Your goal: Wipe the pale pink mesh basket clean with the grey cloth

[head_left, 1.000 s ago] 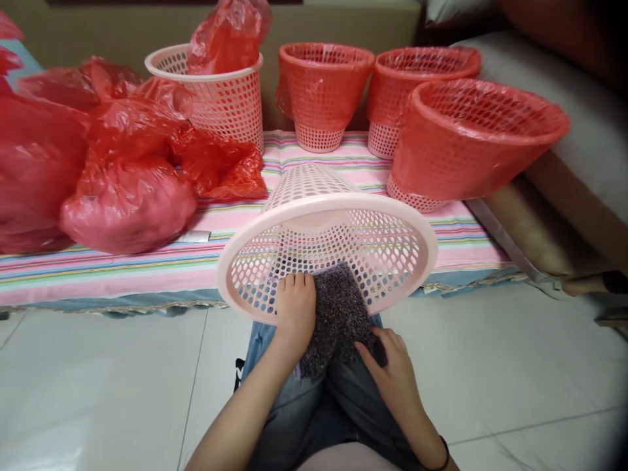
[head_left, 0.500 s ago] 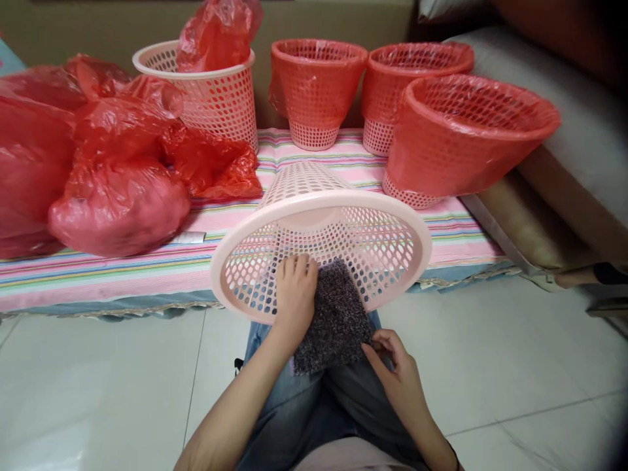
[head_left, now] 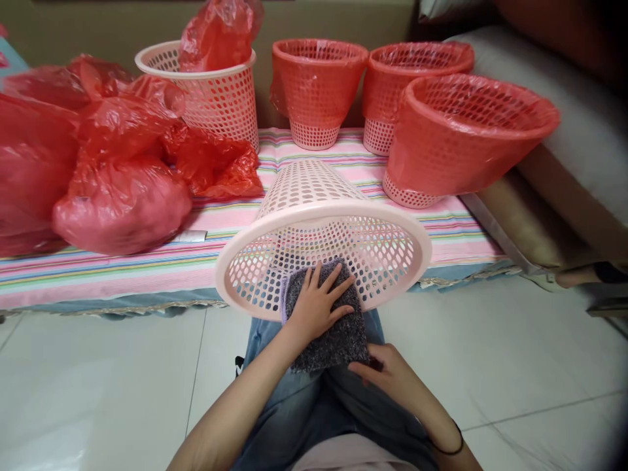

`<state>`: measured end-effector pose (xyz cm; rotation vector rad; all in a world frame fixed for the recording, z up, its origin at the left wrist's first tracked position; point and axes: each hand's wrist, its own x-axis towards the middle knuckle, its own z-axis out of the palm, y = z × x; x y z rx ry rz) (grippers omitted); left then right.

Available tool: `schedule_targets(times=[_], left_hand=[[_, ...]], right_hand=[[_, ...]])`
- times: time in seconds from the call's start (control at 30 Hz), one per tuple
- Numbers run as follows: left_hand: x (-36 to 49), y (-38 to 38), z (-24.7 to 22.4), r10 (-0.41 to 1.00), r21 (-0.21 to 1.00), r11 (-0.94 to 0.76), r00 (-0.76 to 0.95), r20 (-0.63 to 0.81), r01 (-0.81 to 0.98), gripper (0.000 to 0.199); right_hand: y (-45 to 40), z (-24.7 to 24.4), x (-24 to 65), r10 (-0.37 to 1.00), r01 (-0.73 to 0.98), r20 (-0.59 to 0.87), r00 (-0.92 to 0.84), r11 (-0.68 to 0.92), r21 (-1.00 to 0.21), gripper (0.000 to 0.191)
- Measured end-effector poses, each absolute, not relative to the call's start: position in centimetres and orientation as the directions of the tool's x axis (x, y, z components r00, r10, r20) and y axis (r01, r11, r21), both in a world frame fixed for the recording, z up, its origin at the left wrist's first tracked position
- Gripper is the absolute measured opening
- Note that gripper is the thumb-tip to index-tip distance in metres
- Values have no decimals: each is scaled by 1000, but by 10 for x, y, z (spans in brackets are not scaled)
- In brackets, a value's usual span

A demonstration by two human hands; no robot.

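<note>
A pale pink perforated plastic basket (head_left: 321,210) lies tipped on its side, its wide mouth facing me and its rim over my knees. A folded, fuzzy dark grey cloth (head_left: 338,343) with a lilac edge rests partly inside the mouth and partly on my lap. My left hand (head_left: 316,304) lies flat on top of the cloth with its fingers spread. At the cloth's lower right corner, my right hand (head_left: 387,373) grips the edge between thumb and fingers; some of those fingers are hidden.
Along the back of a striped bench cover (head_left: 88,278) stand several baskets lined with red plastic (head_left: 318,85). To the left are another pink basket (head_left: 220,98) and stuffed red plastic bags (head_left: 122,216). Grey cushions (head_left: 534,98) are piled at right.
My left hand has moved right from the cloth's left edge and spread flat over it. My right hand has shifted slightly down and left along the corner. The basket has barely moved.
</note>
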<state>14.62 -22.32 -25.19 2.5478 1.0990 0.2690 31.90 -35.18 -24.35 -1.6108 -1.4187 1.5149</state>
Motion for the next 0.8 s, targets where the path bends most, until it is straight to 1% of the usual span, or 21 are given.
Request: schedule_targets(times=[0.07, 0.1, 0.17, 0.27, 0.33, 0.4, 0.47, 0.53, 0.6, 0.7, 0.73, 0.8], left_hand=[[147, -222, -252, 741, 389, -624, 671, 18, 678, 62], [148, -221, -252, 744, 387, -618, 668, 7, 684, 62], [149, -217, -253, 744, 381, -612, 667, -17, 693, 62], [150, -211, -254, 740, 349, -621, 671, -31, 701, 61], [149, -208, -252, 746, 315, -629, 666, -14, 711, 61], [146, -208, -250, 796, 258, -588, 605, 19, 767, 61], [142, -210, -249, 867, 192, -497, 495, 64, 846, 57], [138, -212, -251, 900, 158, -435, 424, 99, 887, 52], [135, -213, -255, 900, 174, -437, 426, 98, 883, 51], [131, -210, -258, 887, 254, -461, 447, 114, 850, 51], [128, -209, -257, 874, 297, -486, 460, 157, 822, 49], [120, -213, -252, 815, 403, -579, 492, 304, 709, 39]], right_hand=[[-356, -242, 324, 876, 295, -441, -193, -377, -878, 45], [-358, -243, 327, 867, 262, -457, -196, -403, -877, 47], [-362, -245, 331, 852, 209, -485, -196, -447, -870, 50], [-363, -252, 332, 834, 200, -517, -194, -482, -853, 55], [-360, -256, 329, 835, 188, -521, -176, -491, -851, 56], [-358, -257, 325, 848, 170, -511, -142, -488, -856, 55], [-357, -258, 322, 857, 158, -502, -116, -482, -861, 54], [-358, -258, 322, 860, 156, -498, -109, -480, -863, 53], [-360, -259, 322, 859, 147, -499, -110, -483, -863, 52], [-362, -260, 324, 857, 130, -502, -114, -488, -863, 53], [-363, -260, 324, 859, 125, -500, -110, -487, -864, 53], [-363, -260, 324, 871, 104, -484, -85, -475, -874, 53]])
